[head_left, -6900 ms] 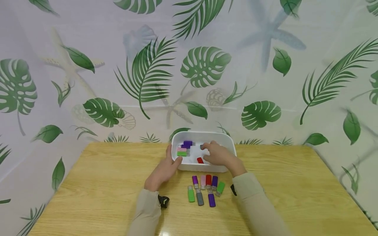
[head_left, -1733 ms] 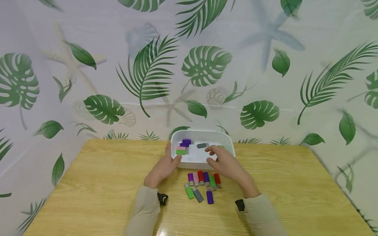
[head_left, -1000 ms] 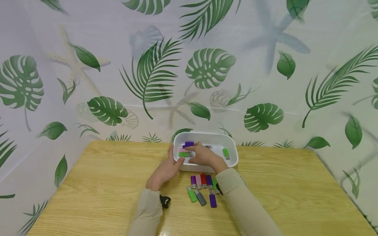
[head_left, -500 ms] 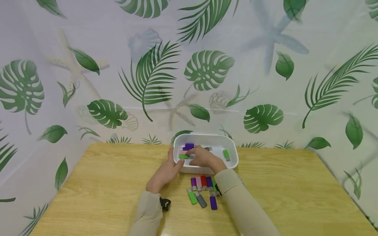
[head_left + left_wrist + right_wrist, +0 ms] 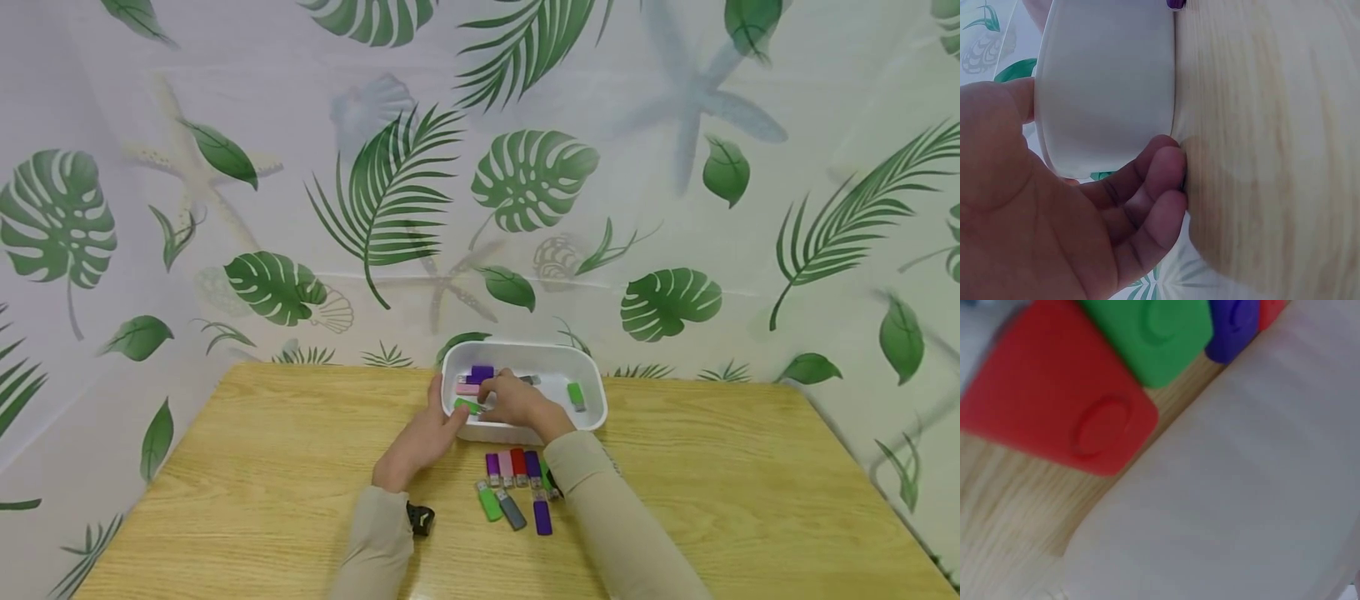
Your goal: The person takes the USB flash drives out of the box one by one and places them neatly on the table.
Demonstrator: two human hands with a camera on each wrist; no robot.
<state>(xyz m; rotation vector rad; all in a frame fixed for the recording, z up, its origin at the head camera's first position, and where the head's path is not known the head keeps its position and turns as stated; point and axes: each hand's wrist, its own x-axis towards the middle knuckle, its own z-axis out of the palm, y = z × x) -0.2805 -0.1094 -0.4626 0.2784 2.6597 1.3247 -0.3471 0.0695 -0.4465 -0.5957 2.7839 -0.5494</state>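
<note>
The left hand (image 5: 420, 442) gripped the white box (image 5: 495, 432) at its left end; inside, the right hand (image 5: 519, 402) curved beside a green stick (image 5: 465, 406), whether pinching it I couldn't tell.

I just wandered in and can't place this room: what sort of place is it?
Probably a staged tabletop work area, though the wider room isn't shown: a leaf-and-starfish backdrop directly behind a wooden table, with a white bin and USB sticks on it.
</note>
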